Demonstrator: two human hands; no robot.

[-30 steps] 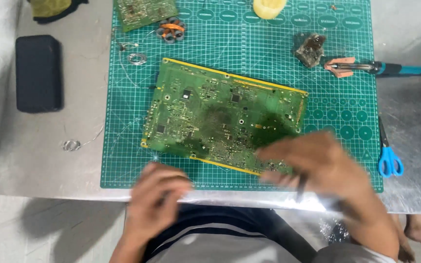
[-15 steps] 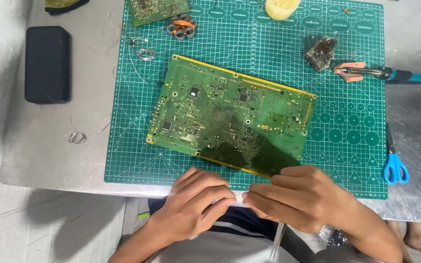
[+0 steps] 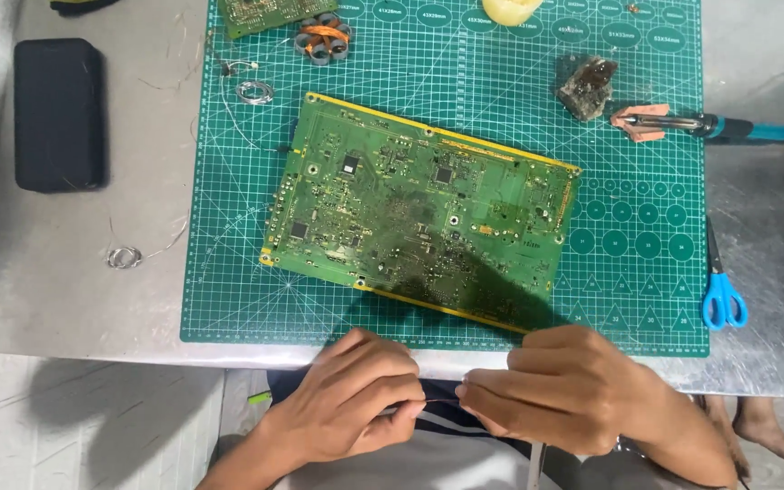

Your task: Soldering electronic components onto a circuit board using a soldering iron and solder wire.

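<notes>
A large green circuit board (image 3: 419, 218) with yellow edges lies tilted on a green cutting mat (image 3: 229, 272). Below the table's front edge, over my lap, my left hand (image 3: 351, 404) and my right hand (image 3: 573, 390) pinch the two ends of a thin dark wire (image 3: 440, 401) stretched between their fingertips. A slim tool handle hangs down under my right hand. Both hands are off the board, just in front of the mat's near edge.
A soldering iron with a blue handle (image 3: 719, 127) rests on an orange holder at the right. Blue scissors (image 3: 721, 290) lie on the metal table. A black case (image 3: 58, 113) sits far left. Solder coils (image 3: 124, 258), a copper coil (image 3: 322, 38), and a brown lump (image 3: 587, 86) lie around.
My hands have come off the board and drawn together below the table edge, and a thin wire is now held between them. The view has shifted down and left a little.
</notes>
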